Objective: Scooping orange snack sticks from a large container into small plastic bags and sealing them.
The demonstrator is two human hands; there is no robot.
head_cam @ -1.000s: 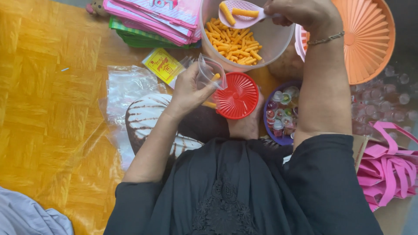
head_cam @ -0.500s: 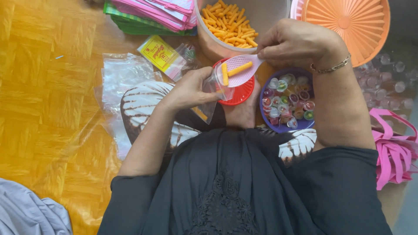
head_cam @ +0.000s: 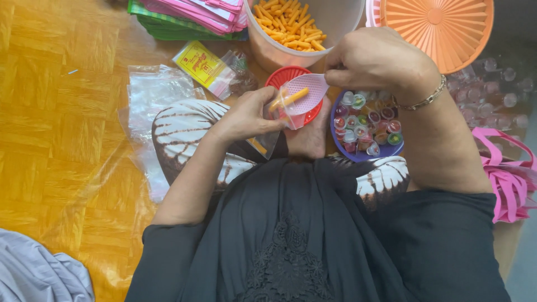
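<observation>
My left hand (head_cam: pixel 246 114) holds a small clear plastic bag (head_cam: pixel 267 140) open over my lap. My right hand (head_cam: pixel 377 59) grips a pink scoop (head_cam: pixel 305 92) tilted into the bag's mouth, with an orange snack stick (head_cam: pixel 288 99) sliding off it. Just beyond the scoop lies a red ribbed lid (head_cam: pixel 282 75). A large tub (head_cam: pixel 268 53) of orange snack sticks (head_cam: pixel 285 22) stands at the top centre. To the right of my left hand sits a purple bowl (head_cam: pixel 386 152) of small colourful jelly cups (head_cam: pixel 366 120).
Clear bags (head_cam: pixel 151 95) and a yellow-labelled packet (head_cam: pixel 204 67) lie on the orange floor at left. Pink and green flat packs (head_cam: pixel 190 17) are stacked top left. An orange ribbed lid (head_cam: pixel 442 28) lies top right, pink bag handles (head_cam: pixel 503 173) at right, grey cloth (head_cam: pixel 33 274) bottom left.
My right hand carried the scoop from the tub down to the bag and tipped it. My left hand with the bag dropped lower, toward my lap.
</observation>
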